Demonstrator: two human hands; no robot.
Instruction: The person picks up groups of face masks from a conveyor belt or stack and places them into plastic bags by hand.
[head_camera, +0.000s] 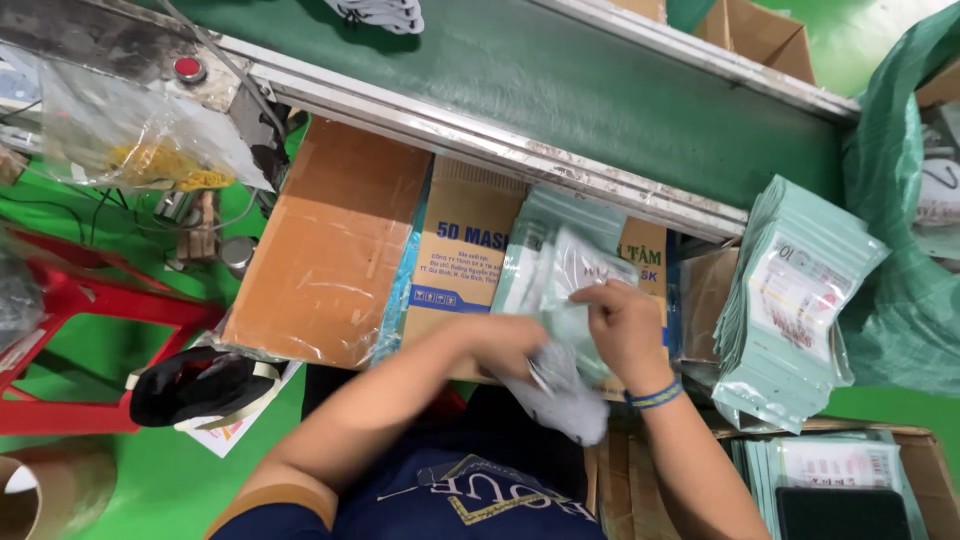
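At the far left a red stool (90, 300) stands on the green floor, with a black cap (195, 385) lying near it. Next comes a brown carton (330, 250) wrapped in clear film, and beside it a printed cardboard box (465, 250), both set under the edge of the green conveyor belt (560, 80).

Over the printed box the left hand (505, 345) is closed on a bundle of grey masks (565, 395); the bundle sits under and just right of the fingers, and its free end hangs down toward the person's lap. Its long axis runs from upper left to lower right. The right hand (625, 330) pinches the mouth of a pale green pouch (560, 270), fingers curled on its lower edge. The pouch rises away from both hands, its long axis pointing up toward the belt and leaning slightly left, open end nearest the grip. Masks and pouch mouth meet between the two hands.

Further right a thick stack of the same pouches (790, 300) stands tilted, and a green plastic sack (905, 230) fills the right edge
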